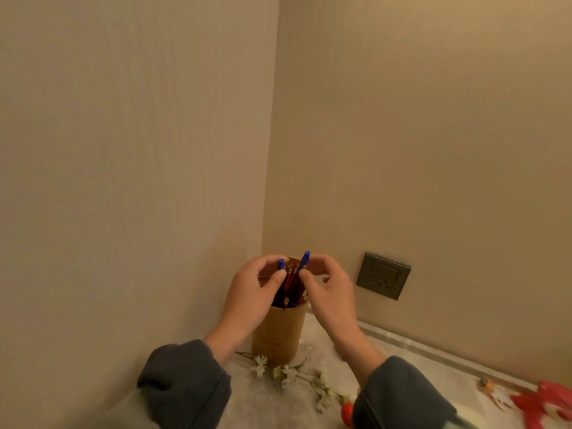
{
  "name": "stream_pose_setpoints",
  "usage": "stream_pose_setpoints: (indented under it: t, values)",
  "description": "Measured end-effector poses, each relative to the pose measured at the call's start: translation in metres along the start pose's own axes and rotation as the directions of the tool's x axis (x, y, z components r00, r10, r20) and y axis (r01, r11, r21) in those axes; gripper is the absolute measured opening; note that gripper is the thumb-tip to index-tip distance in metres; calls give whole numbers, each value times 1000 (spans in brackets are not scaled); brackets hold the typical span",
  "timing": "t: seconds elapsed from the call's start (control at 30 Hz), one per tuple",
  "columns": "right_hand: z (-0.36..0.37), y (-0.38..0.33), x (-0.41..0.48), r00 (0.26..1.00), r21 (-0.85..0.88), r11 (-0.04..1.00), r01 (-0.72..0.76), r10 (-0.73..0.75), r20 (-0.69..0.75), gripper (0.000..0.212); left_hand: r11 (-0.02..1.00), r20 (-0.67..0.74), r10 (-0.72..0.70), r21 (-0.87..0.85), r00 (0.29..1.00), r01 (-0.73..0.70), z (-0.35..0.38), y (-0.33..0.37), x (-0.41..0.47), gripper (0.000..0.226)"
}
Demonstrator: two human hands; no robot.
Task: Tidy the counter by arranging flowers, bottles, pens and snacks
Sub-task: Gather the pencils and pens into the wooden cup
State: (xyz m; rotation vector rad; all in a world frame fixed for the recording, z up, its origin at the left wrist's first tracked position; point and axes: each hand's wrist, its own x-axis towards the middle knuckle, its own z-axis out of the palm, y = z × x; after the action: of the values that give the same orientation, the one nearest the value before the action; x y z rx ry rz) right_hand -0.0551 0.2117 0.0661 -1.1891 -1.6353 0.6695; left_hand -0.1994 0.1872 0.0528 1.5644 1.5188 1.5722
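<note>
Two blue-capped plastic pens (305,259) are counted at the grip, one pinched by the left hand (250,294), one by the right hand (332,294). Directly below the grip: one tan cylindrical holder (278,332); red pens (289,281) inside, number not resolvable. Below that: one white flower spray (288,371). To the right: one dark grey wall socket (383,275).

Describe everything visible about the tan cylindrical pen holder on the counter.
The tan cylindrical pen holder, matte, cardboard-like, stands upright on the pale counter in the wall corner, open-topped and packed with red and blue pens. The left hand and right hand pinch blue-capped pens at its mouth; a white flower sprig lies at its base.
</note>
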Motion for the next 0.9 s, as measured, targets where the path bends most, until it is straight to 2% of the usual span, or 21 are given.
stream_pose_setpoints:
  t: [0.2,0.3,0.6,0.73,0.9]
  values:
    - [12,17,-8,1000,-120,993,-8,6,-21,37,964,-4,-24,263,1000,24,-1,-26,-3,22]
    - [13,19,-12,1000,-104,994,-21,21,-1,38,961,-5,-20,277,1000,21,-3,-27,-6,20]
    - [-10,8,-28,999,-17,1000,-20,19,-27,30,1000,-61,3,1,998,-3,-5,7,-13,21]
    - [-33,1,-44,996,6,1000,-14,14,-92,30,984,-16,10,-180,1000,-12,6,31,-25,24]
    - [-86,1,-73,981,-8,999,-41,38,-191,31,955,102,51,-296,993,-18,39,68,-48,27]
